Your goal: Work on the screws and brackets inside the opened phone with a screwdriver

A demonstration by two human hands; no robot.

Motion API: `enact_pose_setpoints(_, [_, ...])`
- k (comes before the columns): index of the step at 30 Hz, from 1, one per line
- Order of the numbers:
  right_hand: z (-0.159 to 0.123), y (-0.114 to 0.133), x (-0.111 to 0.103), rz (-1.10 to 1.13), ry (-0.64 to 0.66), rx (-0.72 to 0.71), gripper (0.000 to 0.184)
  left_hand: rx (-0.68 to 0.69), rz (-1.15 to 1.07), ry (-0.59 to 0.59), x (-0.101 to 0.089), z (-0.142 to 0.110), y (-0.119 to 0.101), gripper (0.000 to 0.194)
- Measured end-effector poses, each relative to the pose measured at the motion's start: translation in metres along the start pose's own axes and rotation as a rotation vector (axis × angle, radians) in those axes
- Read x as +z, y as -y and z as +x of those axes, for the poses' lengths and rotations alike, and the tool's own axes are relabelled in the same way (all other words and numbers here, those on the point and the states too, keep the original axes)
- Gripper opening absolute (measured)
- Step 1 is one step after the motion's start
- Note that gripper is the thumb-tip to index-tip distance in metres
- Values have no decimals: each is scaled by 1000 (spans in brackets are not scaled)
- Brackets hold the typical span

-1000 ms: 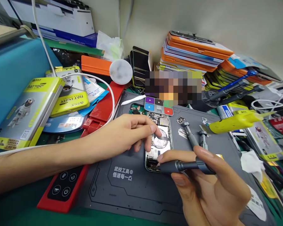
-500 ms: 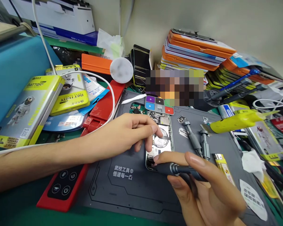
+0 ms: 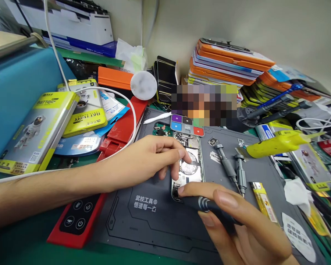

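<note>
An opened phone (image 3: 189, 163) lies on a dark grey work mat (image 3: 157, 224), its insides showing. My left hand (image 3: 151, 158) rests on the phone's left edge with fingers curled, fingertips pressing on the frame and holding it down. My right hand (image 3: 237, 224) grips a dark screwdriver (image 3: 206, 204) between thumb and fingers. Its tip points left into the phone's lower end. The index fingertip lies next to the tip.
Two more screwdrivers (image 3: 231, 169) and a yellow lighter (image 3: 263, 200) lie right of the phone. A yellow tool (image 3: 276, 144), battery boxes (image 3: 35, 132), a red device (image 3: 77, 217), a white cable (image 3: 127, 110) and stacked orange cases (image 3: 231, 60) crowd the bench.
My right hand with the screwdriver has slid slightly down and left along the phone's lower end. My left hand stays on the phone.
</note>
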State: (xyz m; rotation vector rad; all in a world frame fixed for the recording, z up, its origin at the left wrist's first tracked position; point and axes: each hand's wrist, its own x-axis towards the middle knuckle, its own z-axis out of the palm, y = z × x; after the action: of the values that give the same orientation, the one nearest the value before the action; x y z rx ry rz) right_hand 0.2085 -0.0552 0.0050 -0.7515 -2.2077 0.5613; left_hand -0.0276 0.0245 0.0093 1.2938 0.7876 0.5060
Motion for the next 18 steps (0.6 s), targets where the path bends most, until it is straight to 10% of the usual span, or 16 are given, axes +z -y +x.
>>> enact_pose_setpoints(18, [7,-6,-7,-55,18,-101,63,12,19,15,0,-1,1,21])
